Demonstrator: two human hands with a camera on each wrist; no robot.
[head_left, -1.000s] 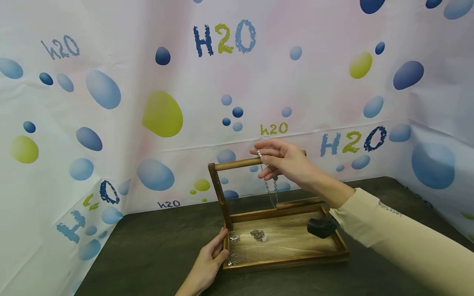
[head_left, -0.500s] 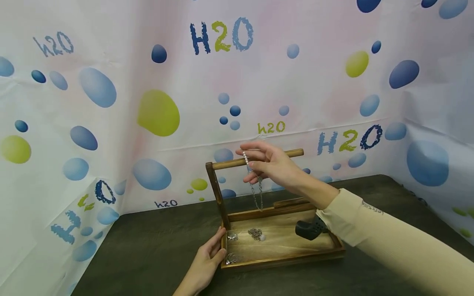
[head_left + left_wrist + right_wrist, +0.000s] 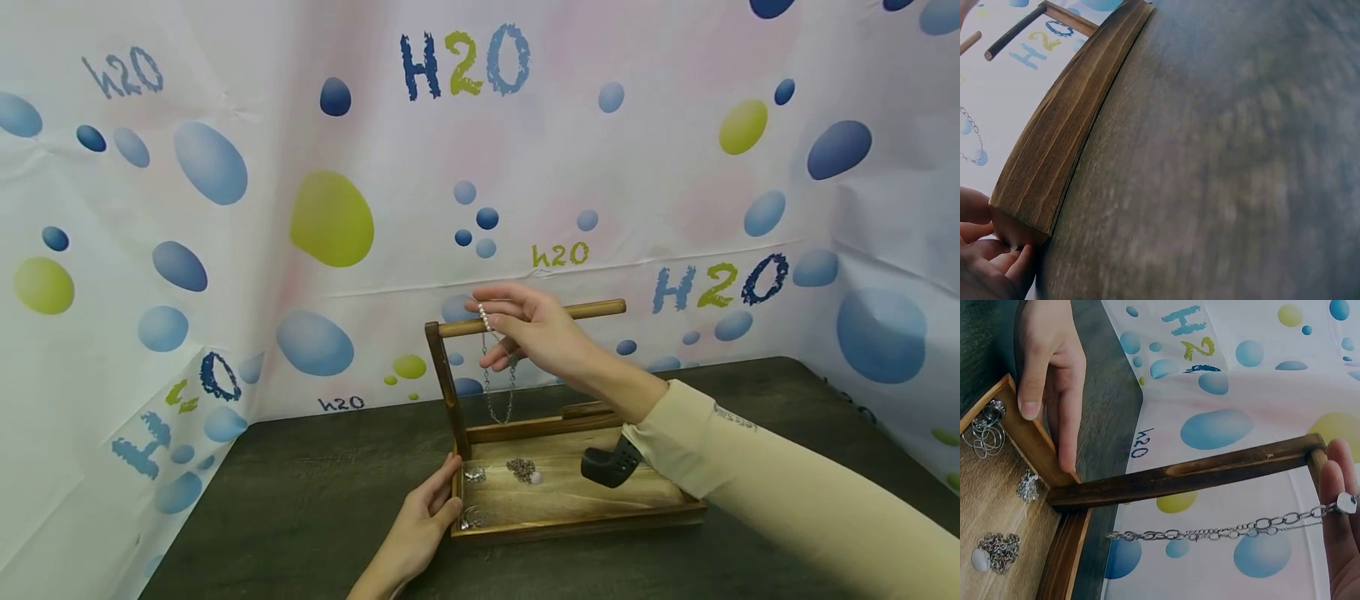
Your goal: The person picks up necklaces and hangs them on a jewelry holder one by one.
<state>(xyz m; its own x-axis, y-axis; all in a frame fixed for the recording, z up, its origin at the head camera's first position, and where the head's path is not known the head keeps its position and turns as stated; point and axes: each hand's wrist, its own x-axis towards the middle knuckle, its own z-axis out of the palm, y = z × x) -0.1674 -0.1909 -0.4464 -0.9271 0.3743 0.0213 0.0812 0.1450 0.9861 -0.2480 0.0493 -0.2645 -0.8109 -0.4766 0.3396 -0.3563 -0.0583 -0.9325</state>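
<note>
My right hand point(image 3: 536, 325) pinches a silver chain necklace point(image 3: 498, 408) by its pearl-beaded part, between thumb and fingers, in front of the round handle bar point(image 3: 600, 308) of a wooden tray point(image 3: 585, 527). The chain hangs down as a loop above the tray's back wall; its links and a small silver charm point(image 3: 1346, 503) show in the right wrist view. At the tray's left end, my left hand point(image 3: 420, 521) grips the side wall, thumb near the front corner. In the left wrist view its fingers point(image 3: 975, 205) lie around the tray's corner.
Inside the tray lie a bunched chain with a white pendant point(image 3: 535, 477), a small silver heap point(image 3: 475, 475) and silver hoops point(image 3: 474, 518) along the left wall. A dark upright post point(image 3: 447, 392) carries the handle bar. The tray stands on a dark table point(image 3: 315, 492) before a printed backdrop.
My right hand has moved left along the handle bar, carrying the hanging necklace nearer the left post. My left hand keeps its grip on the tray.
</note>
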